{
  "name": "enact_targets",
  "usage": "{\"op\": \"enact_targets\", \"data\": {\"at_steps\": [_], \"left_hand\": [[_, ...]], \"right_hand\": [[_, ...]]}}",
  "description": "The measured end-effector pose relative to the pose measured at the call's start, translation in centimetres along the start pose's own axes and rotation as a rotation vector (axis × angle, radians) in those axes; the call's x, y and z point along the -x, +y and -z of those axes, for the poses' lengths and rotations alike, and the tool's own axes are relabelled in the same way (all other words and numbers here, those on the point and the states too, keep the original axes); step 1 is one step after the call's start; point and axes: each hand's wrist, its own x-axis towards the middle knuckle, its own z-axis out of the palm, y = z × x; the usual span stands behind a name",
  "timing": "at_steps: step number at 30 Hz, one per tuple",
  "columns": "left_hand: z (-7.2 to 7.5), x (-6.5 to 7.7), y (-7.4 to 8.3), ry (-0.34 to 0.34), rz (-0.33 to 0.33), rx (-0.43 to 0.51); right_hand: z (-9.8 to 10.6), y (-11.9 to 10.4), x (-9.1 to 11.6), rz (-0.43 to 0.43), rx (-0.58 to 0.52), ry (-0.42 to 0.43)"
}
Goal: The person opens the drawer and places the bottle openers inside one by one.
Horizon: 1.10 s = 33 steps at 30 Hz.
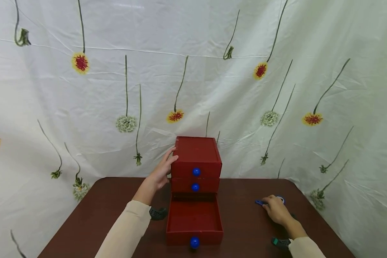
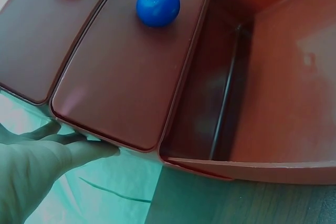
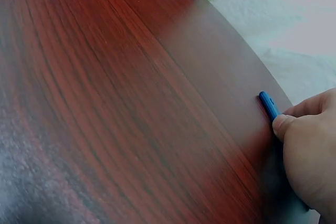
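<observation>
A red chest of drawers (image 1: 196,150) with round blue knobs stands in the middle of the table. Its bottom drawer (image 1: 195,216) is pulled out, and no contents show inside; the upper two drawers are closed. My left hand (image 1: 161,172) rests against the chest's left side with extended fingers, the thumb lower down, as the left wrist view shows beside the middle drawer (image 2: 121,72). At the right of the table, my right hand (image 1: 276,209) pinches the slim blue handle (image 3: 269,104) of a tool between thumb and fingers. The tool's rounded blue-and-white end (image 1: 281,199) is mostly hidden behind the hand.
The dark brown wooden table (image 1: 242,222) has rounded far corners. Behind it hangs a pale cloth (image 1: 232,89) printed with flowers, close to the back of the chest. The open drawer juts toward the near edge, with its blue knob (image 1: 195,242) in front.
</observation>
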Motion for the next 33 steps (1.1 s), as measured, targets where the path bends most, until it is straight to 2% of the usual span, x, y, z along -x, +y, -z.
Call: {"op": "enact_targets", "data": {"at_steps": [14, 24, 33], "left_hand": [[-0.2, 0.1, 0.0, 0.002, -0.007, 0.003], [-0.1, 0.1, 0.0, 0.004, -0.015, -0.002], [0.0, 0.1, 0.0, 0.007, -0.016, 0.017]], "right_hand": [[0.1, -1.7, -1.6, 0.052, 0.035, 0.008], [1.0, -5.1, -3.6, 0.125, 0.035, 0.015], [1.5, -8.3, -4.5, 0.259, 0.04, -0.008]]}}
